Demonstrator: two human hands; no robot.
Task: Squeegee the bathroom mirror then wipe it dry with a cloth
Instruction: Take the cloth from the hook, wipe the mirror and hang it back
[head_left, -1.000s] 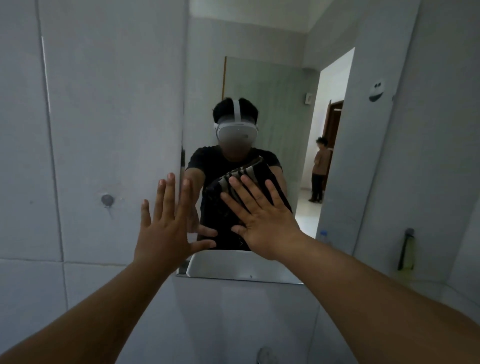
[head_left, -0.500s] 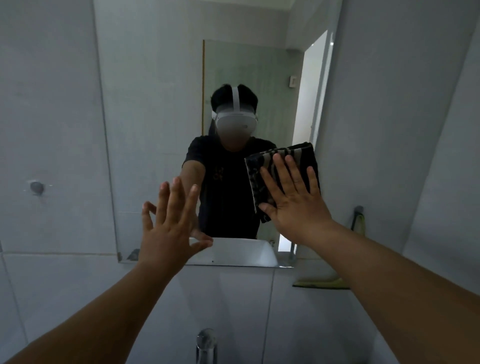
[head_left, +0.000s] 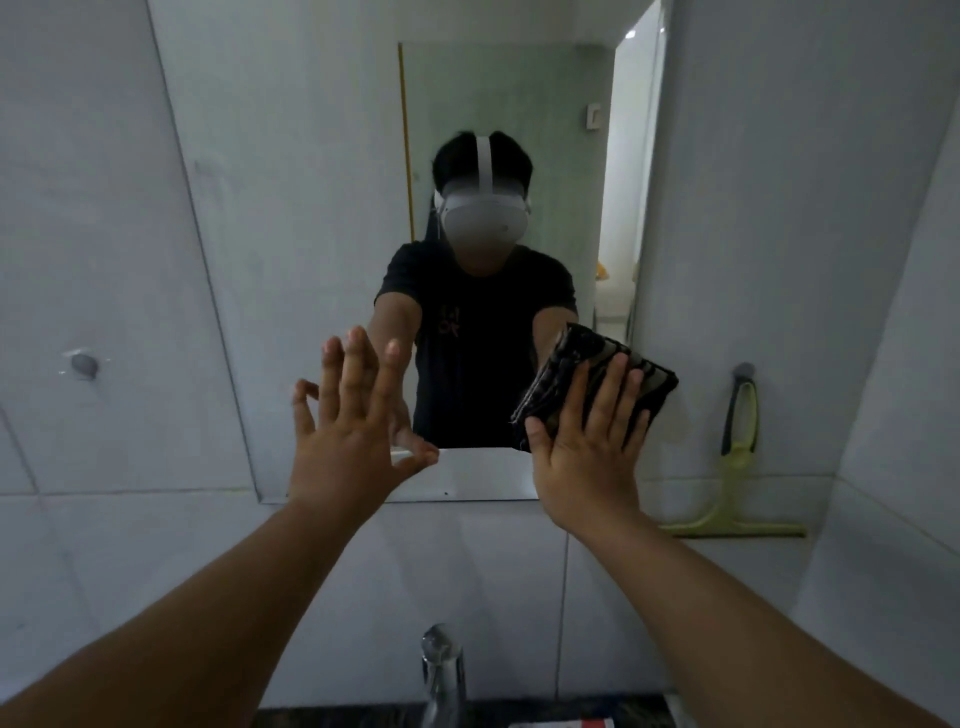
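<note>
No text, brand, number or sign can be read anywhere in the view. The black shirt (head_left: 475, 306) reflected in the mirror (head_left: 311, 208) carries a faint reddish mark on the chest, too dim and small to make out. A red-and-white item (head_left: 571, 723) at the bottom edge shows no legible print.

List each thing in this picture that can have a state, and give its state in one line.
Cloth: folded, pressed flat on the mirror.
Right hand: open, fingers spread on the cloth.
Left hand: open, flat against the mirror.
Mirror: being wiped.
Squeegee: hung on a wall hook, unused.
Tap: no water seen.
</note>
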